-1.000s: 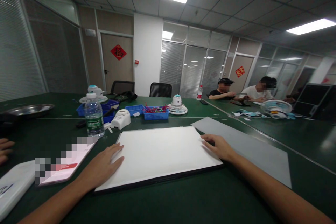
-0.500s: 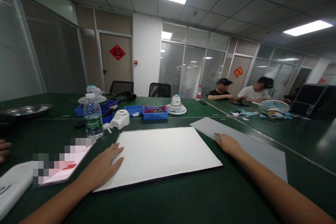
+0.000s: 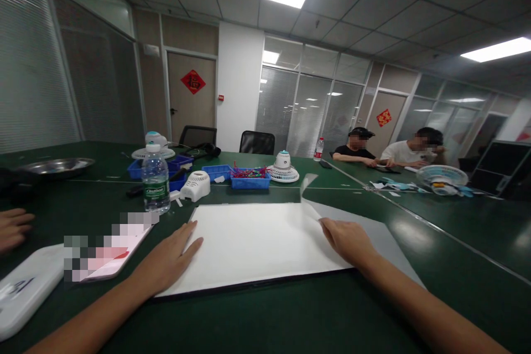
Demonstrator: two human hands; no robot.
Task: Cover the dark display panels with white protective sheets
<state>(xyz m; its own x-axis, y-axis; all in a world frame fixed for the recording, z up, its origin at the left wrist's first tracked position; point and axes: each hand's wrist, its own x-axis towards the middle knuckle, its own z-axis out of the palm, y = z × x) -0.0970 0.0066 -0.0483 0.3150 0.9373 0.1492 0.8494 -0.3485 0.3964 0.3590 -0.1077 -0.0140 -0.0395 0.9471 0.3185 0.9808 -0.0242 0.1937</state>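
Observation:
A large white sheet stack [image 3: 249, 243] with a dark underside lies on the green table. My left hand [image 3: 170, 254] rests on its left edge, fingers apart. At the right edge my right hand [image 3: 346, 238] pinches a thin grey sheet [image 3: 384, 240]; its far corner curls up above the white stack, and the rest slopes down to the right beneath my forearm.
Left are a water bottle [image 3: 156, 180], a pink booklet [image 3: 118, 254], a white case [image 3: 31, 287] and another person's hand [image 3: 14, 227]. Behind stand a white housing [image 3: 196, 186], a blue tray [image 3: 250, 179] of wires and a fan part [image 3: 283, 167]. Two people sit back right.
My right hand has moved left to the white stack's edge and taken hold of the grey sheet, which has shifted left with its corner lifted. The view has turned slightly left.

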